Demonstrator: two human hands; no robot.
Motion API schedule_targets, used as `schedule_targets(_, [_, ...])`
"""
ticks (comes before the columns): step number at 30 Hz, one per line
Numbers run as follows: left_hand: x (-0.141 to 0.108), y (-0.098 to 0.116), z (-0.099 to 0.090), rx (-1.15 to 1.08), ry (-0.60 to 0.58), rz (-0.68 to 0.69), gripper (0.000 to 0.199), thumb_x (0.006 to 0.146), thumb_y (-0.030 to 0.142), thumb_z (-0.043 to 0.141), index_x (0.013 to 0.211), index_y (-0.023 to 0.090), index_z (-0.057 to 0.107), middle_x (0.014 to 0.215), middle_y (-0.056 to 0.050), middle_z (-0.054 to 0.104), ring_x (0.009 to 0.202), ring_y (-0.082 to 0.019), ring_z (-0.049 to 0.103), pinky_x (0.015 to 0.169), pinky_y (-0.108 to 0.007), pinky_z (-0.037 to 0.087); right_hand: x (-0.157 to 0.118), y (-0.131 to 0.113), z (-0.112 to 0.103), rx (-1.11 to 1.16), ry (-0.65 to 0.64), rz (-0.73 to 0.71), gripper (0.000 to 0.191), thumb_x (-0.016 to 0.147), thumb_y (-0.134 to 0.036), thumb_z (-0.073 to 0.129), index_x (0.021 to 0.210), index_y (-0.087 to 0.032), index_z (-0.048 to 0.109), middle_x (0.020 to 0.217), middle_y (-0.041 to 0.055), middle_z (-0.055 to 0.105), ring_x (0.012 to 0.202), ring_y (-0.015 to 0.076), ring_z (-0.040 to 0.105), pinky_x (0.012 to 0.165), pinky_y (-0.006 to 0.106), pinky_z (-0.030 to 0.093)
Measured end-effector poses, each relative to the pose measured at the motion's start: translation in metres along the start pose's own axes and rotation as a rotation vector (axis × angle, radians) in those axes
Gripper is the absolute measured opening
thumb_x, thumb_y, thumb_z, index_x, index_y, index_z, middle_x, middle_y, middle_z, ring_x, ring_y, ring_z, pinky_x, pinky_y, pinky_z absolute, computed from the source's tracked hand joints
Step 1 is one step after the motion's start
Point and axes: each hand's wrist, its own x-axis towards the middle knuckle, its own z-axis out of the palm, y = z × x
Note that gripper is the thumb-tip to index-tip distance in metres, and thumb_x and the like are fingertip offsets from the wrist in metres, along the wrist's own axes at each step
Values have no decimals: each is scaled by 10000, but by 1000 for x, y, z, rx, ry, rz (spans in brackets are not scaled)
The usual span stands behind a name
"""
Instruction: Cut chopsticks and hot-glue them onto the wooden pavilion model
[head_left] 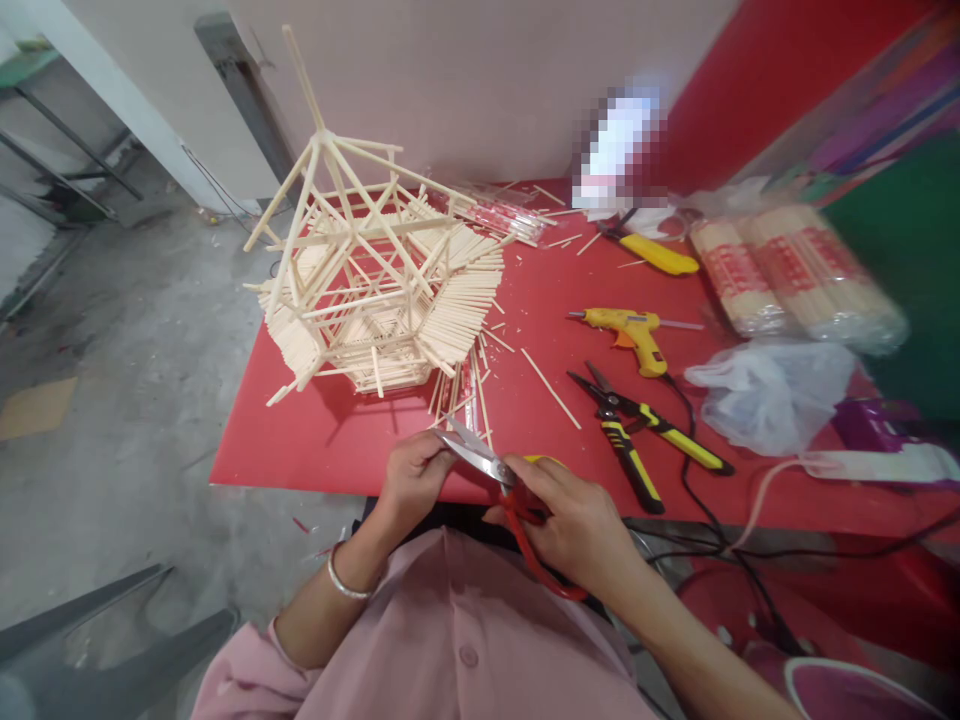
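My right hand (574, 515) grips a pair of red-handled scissors (480, 458), their blades parted and pointing left. By the blade tips, my left hand (415, 480) is closed with thumb and fingers pinched; what it holds, if anything, is hidden. Just beyond both hands stands a pagoda-like model (367, 290) built of pale wooden sticks, with a pointed frame on top and slatted roof sides. Loose sticks (480, 390) lie between the model and the scissors, some over a red-and-clear wrapper.
On the red table (300, 450), to the right, lie a yellow glue gun (626, 332), black-and-yellow cutters (630, 410), a yellow-handled tool (660, 254) and a crumpled plastic bag (772, 390). Packs of sticks (802, 265) sit at the back right. Cables (694, 440) cross the right side.
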Motion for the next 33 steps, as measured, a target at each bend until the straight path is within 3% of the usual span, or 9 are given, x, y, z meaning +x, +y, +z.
schedule_targets(5, [0,-3,-1,-19,-30,-16,193,848,189,568,722,175,714,701,-24,718,649,-143,649,646,-232,515,-1,0,0,114,-58,64,466,881,-542,588,1143,-159,624,789,62,688,631,170,646,595,266,511])
schedule_targets(10, [0,-2,-4,-34,-26,38,218,844,151,534,753,181,730,849,-58,768,798,-178,711,745,-268,558,3,-2,-4,-7,-80,71,524,852,-593,585,1177,-182,595,954,102,694,817,242,689,638,311,534])
schedule_targets(18, [0,-3,-6,18,-65,28,220,848,149,528,727,180,710,819,-53,763,773,-175,704,728,-269,557,4,-2,-4,-26,-41,9,523,869,-612,556,1135,-165,614,869,84,696,740,213,686,593,279,507])
schedule_targets(26, [1,5,-4,-91,-213,-172,310,902,254,510,635,161,636,630,-37,667,615,-138,624,649,-244,499,-2,4,-5,32,-35,-7,474,885,-552,586,1144,-157,633,827,78,717,692,174,690,622,246,509])
schedule_targets(31, [0,3,2,-309,-257,-288,315,916,425,536,832,149,662,649,-28,647,530,-111,578,558,-230,474,-10,10,-2,61,-20,103,390,900,-504,577,1109,-190,676,821,75,749,638,166,687,600,239,499])
schedule_targets(33, [-2,0,3,-357,-235,-314,323,903,456,561,897,145,650,674,-34,664,543,-115,599,556,-230,475,-9,15,-2,-43,1,192,403,906,-518,552,1088,-183,682,832,87,754,655,194,699,597,263,498])
